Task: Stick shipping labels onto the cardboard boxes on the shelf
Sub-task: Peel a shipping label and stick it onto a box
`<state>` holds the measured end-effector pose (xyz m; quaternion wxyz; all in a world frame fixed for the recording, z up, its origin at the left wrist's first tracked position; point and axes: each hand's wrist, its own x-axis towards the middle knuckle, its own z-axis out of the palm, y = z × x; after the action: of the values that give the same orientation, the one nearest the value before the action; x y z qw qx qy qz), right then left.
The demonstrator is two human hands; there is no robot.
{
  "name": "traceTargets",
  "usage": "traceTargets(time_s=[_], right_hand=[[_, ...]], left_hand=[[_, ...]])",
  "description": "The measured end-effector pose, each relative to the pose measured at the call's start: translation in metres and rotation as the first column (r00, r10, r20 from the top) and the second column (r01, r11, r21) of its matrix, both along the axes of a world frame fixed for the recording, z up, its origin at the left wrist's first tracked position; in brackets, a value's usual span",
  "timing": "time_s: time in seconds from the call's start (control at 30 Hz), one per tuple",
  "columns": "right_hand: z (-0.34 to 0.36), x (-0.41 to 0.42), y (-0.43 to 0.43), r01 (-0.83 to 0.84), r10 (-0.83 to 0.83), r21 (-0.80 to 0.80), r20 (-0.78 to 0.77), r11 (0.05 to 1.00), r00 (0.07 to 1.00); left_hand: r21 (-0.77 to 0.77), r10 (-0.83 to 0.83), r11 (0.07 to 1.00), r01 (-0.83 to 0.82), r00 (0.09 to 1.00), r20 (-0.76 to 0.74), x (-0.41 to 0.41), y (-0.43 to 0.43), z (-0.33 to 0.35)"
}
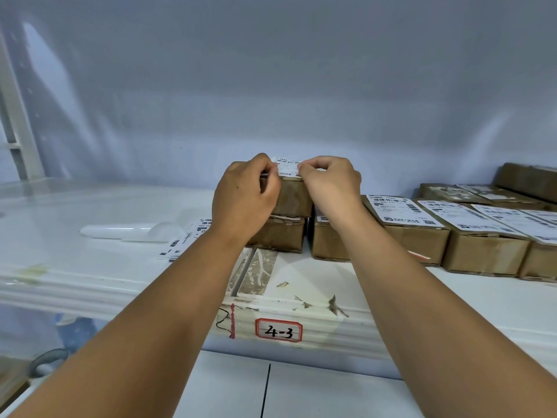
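Both forearms (156,312) are extended to the upper box (294,196). At its top edge, a label (287,168) is pinched by the left hand (244,196) and right hand (331,184).

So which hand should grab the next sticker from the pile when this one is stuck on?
Probably the left hand. The pile of loose labels lies beside its wrist, while the right hand is across the top box. Both pinch the label now.

The left forearm (150,312) and right forearm (422,297) are bare, as are the left hand (245,196) and right hand (330,179). A small dark spot (238,187) marks the left hand's back.
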<state>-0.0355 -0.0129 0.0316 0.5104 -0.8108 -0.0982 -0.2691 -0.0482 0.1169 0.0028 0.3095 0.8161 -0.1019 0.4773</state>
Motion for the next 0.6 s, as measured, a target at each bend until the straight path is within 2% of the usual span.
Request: traceTargets(time_s=[0.27, 0.43, 0.6], right_hand=[[-0.0033, -0.0073, 0.0022, -0.076, 0.081, -0.060, 0.078, 0.995, 0.994], [-0.0016, -0.0084, 0.0027, -0.123, 0.130, -0.095, 0.077, 0.988, 0.988], [-0.0017, -0.0066, 0.0015, -0.146, 0.148, -0.047, 0.060, 0.988, 0.987]], left_hand=[[0.017, 0.098, 0.995, -0.099, 0.995, 0.027, -0.0022, 0.0017, -0.0005], [0.089, 0.071, 0.993, -0.077, 0.995, 0.067, -0.0067, 0.0027, 0.0029], [0.048, 0.069, 0.996, -0.070, 0.997, 0.040, -0.0043, 0.0026, 0.0012]])
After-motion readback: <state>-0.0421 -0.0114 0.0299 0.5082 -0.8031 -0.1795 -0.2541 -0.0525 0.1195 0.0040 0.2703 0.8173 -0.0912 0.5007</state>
